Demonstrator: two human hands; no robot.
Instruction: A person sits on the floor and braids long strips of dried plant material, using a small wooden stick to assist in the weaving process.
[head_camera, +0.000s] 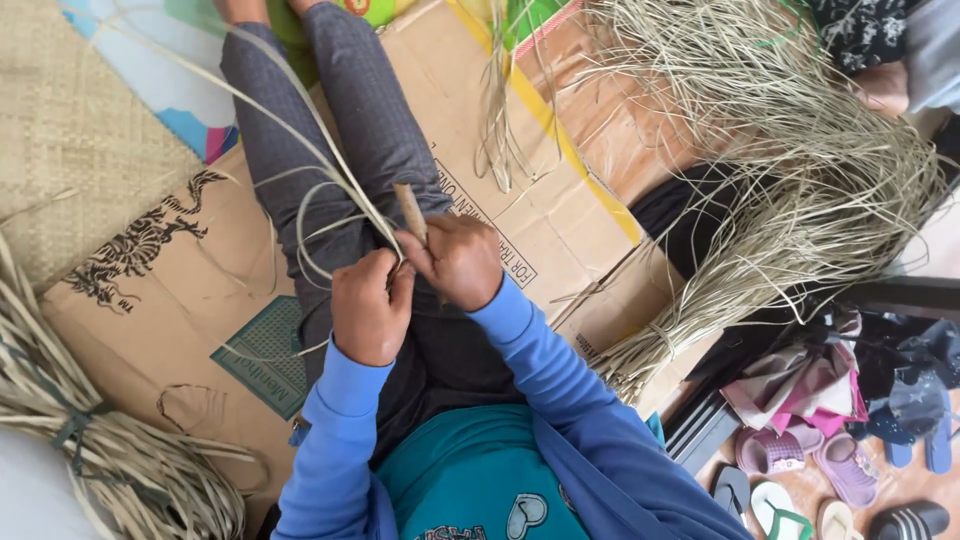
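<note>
A thin dried reed strip (330, 150) runs from the person's lap up and away over the knees, looping beside them. The left hand (368, 305) has its grip clenched on the strip's near end. The right hand (458, 258), touching the left, grips a small brown wooden tool (411, 212) that stands upright above the fingers. Flattened cardboard (180, 300) lies under the legs. A large bundle of reeds (800, 170) spreads at right, and sandals (800, 480) sit on the floor beyond.
</note>
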